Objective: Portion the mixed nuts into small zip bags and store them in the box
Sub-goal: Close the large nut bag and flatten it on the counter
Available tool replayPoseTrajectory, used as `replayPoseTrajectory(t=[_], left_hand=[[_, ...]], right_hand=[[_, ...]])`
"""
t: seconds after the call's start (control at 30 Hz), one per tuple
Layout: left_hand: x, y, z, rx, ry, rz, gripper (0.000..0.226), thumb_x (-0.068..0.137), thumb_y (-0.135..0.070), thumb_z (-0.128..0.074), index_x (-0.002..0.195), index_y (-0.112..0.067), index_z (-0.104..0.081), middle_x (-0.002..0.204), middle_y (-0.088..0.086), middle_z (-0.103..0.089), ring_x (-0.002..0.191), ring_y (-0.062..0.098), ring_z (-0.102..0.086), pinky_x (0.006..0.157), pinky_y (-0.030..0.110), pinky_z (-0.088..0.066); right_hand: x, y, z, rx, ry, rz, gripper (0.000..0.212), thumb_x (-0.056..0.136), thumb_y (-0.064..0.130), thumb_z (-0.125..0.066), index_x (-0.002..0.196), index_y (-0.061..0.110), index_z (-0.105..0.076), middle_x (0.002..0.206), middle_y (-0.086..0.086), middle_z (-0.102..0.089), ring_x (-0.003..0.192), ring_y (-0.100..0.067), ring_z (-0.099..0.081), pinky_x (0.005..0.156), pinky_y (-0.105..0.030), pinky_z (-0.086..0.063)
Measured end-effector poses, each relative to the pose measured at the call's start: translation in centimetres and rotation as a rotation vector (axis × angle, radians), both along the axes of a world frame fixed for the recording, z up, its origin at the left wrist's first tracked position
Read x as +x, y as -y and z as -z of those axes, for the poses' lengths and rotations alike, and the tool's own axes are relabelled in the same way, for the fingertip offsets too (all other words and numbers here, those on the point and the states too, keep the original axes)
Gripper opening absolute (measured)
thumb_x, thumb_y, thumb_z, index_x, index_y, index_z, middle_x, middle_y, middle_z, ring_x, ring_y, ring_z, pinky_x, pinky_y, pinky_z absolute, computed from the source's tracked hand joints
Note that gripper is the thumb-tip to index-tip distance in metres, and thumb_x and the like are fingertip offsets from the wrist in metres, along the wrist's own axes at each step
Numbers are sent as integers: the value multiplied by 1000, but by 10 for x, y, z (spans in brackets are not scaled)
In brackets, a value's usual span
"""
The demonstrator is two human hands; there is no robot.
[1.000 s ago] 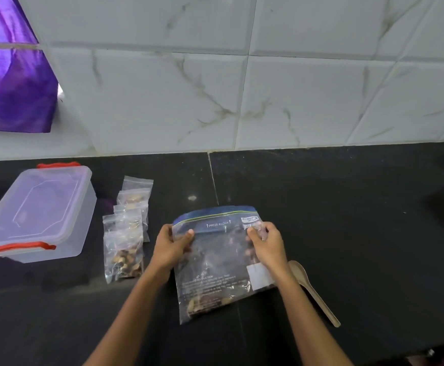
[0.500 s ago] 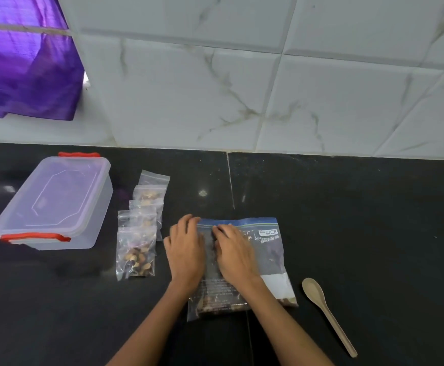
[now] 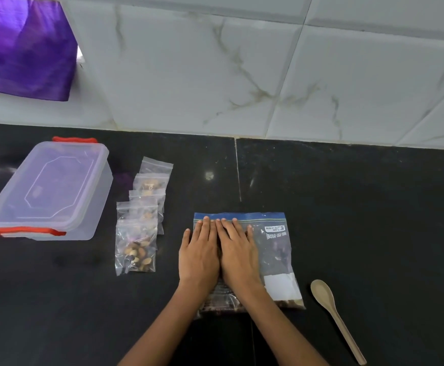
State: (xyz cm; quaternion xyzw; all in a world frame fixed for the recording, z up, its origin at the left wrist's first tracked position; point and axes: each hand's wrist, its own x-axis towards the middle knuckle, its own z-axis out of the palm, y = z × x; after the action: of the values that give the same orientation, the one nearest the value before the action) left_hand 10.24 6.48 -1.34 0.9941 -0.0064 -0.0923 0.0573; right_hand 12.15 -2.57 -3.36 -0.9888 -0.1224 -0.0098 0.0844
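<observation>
Lidded box [image 3: 49, 188] far left, filled small zip bags [image 3: 139, 228] beside it. Left hand [image 3: 198, 253] and right hand [image 3: 238, 250] lie flat, fingers straight, pressing the big nut bag [image 3: 273, 247]. I'd slide fingertips outward along the zip strip so it seals fully.

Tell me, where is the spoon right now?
In the head view, the spoon lies on the black counter at lower right, just right of the big nut bag.

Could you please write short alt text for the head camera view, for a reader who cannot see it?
Two hands, left hand and right hand, press flat on a large zip bag on a black counter. Left lie small nut-filled bags and a lidded plastic box; a spoon lies right.
</observation>
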Motion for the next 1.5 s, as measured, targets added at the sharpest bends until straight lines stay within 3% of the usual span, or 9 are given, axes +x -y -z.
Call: replayPoseTrajectory(t=[0.13, 0.27, 0.47, 0.83, 0.93, 1.03, 1.2, 1.4, 1.5], left_hand=[[5, 7, -9, 54, -36, -20, 61, 103, -25, -32, 152, -12, 2, 161, 6, 0, 148, 21, -3, 120, 41, -7], [2, 8, -10, 110, -68, -47, 62, 103, -19, -31, 151, -9, 8, 161, 9, 4, 148, 23, -1, 119, 45, -7], [-2, 10, -9, 194, -73, -97, 56, 103, -17, -23, 150, -5, 5, 160, 12, -1, 143, 33, -16, 116, 50, -12], [1, 5, -6, 217, 31, -136, 56, 99, -20, -31, 148, -6, -8, 157, 8, -16, 124, 24, -38, 101, 39, -32], [5, 5, -8, 293, 24, -75, 53, 99, -17, -30, 147, -4, -12, 153, 12, -25, 122, 25, -39, 99, 37, -33], [7, 6, -10, 370, 15, -9, 53, 100, -16, -31, 147, -5, -10, 148, 16, -29, 119, 26, -39, 94, 35, -35], [12, 11, -12, 429, -3, 114, 62, 101, -21, -31, 151, -16, 4, 132, 15, -50, 129, 31, -34, 88, 33, -34], [14, 16, -15, 377, -56, 99, 65, 101, -31, -34, 152, -28, 7, 149, 24, -28, 140, 35, -20, 98, 36, -32], [16, 17, -19, 404, -24, 98, 66, 101, -32, -38, 151, -27, 3, 157, 20, 2, 144, 32, -10, 102, 38, -30]], right_hand=[[0, 7, -3, -17, -15, -29, 73, 64, 32, -85, 129, 17, -57, 129, -2, -60, 126, -23, -52, 107, -50, -25], [2, 25, -10, 84, -63, 39, 49, 99, 22, -41, 147, 21, -32, 151, 4, -35, 142, -13, -25, 112, -37, 11], [8, 53, -27, 109, -84, 211, 46, 100, 18, -41, 145, 22, -36, 142, 7, -42, 129, -15, -44, 119, -36, -7], [13, 81, -27, 165, -239, 349, 45, 99, 14, -42, 144, 21, -39, 141, 7, -40, 143, -29, -23, 105, -38, -39], [12, 81, -30, 129, -258, 326, 50, 99, 13, -41, 147, 22, -32, 145, 8, -34, 143, -30, -22, 108, -38, -36], [9, 81, -34, -15, -170, 240, 56, 97, 10, -40, 150, 20, -24, 146, 5, -34, 133, -20, -38, 118, -37, -13], [20, 61, -42, -209, -122, 197, 51, 95, 18, -45, 144, 10, -35, 139, -4, -42, 132, -25, -37, 119, -45, -6], [0, 18, -24, -9, -4, 87, 47, 87, 14, -61, 133, 18, -53, 123, -1, -58, 117, -26, -50, 112, -46, -30], [0, 18, -22, -32, 32, 109, 43, 83, 19, -68, 125, 19, -60, 116, 1, -63, 115, -27, -54, 109, -51, -33]])
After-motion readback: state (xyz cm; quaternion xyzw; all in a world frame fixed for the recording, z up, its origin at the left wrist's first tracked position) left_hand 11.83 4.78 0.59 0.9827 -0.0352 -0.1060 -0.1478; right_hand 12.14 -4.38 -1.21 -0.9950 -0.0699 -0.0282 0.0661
